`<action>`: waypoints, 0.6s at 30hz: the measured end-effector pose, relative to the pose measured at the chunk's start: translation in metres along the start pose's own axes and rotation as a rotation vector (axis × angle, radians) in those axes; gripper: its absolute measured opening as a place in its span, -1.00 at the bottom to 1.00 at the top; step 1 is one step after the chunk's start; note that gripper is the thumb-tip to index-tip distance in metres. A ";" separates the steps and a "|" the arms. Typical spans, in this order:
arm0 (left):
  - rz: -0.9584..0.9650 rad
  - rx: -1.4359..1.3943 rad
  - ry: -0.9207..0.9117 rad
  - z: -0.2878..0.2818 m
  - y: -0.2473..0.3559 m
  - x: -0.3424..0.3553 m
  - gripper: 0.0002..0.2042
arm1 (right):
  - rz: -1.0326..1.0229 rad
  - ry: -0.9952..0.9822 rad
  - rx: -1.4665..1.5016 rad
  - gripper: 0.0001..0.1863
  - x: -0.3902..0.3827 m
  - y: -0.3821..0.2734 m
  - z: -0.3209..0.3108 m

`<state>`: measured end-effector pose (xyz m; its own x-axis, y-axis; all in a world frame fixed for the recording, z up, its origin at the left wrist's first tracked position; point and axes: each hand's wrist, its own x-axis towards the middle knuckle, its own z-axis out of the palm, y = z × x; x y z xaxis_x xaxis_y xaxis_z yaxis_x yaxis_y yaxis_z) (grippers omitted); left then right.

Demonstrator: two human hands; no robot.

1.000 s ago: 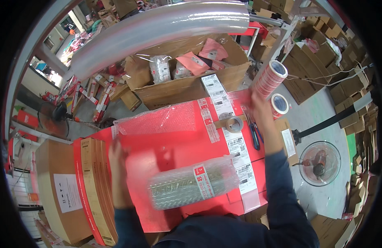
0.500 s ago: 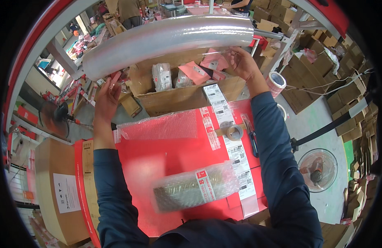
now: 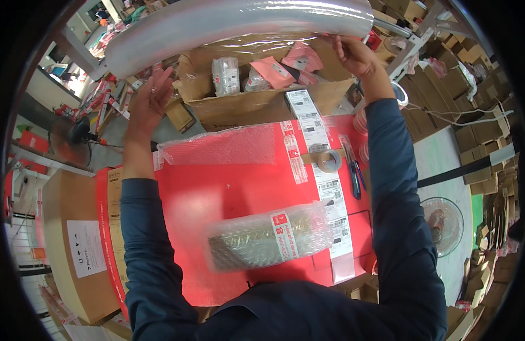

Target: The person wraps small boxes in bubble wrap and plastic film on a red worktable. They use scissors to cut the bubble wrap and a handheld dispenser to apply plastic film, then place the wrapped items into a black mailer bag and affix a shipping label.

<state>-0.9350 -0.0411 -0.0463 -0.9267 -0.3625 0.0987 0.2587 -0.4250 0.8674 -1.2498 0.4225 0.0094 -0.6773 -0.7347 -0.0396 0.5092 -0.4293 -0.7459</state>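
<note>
Currently seeing clear film roll (image 3: 240, 25) just beyond half-curled left hand (image 3: 150, 99) and right hand (image 3: 356, 57); can't tell grasp on either. Red table (image 3: 200, 207) below, cartons (image 3: 63, 227) around.

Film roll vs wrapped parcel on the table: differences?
The film roll is on a metal rod; the wrapped parcel lies on the red table. The roll is smooth and looks longer; the parcel is bubbled. The parcel bears a printed strip; none shows on the roll. Both show clear plastic.
</note>
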 end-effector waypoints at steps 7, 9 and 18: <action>0.074 0.028 -0.215 -0.004 -0.016 -0.007 -0.50 | -0.237 -0.204 -0.097 -0.67 0.022 0.022 -0.018; 0.006 -0.007 -0.098 0.000 -0.014 -0.009 -0.50 | -0.235 0.113 -0.104 -0.65 0.023 0.028 -0.017; -0.013 -0.006 0.083 -0.001 -0.051 -0.039 -0.54 | -0.365 0.230 -0.308 -0.68 0.004 0.101 -0.035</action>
<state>-0.9122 -0.0062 -0.0947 -0.9041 -0.4247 0.0465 0.2489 -0.4350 0.8653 -1.2196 0.3946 -0.0888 -0.8978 -0.4175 0.1401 0.0624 -0.4355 -0.8980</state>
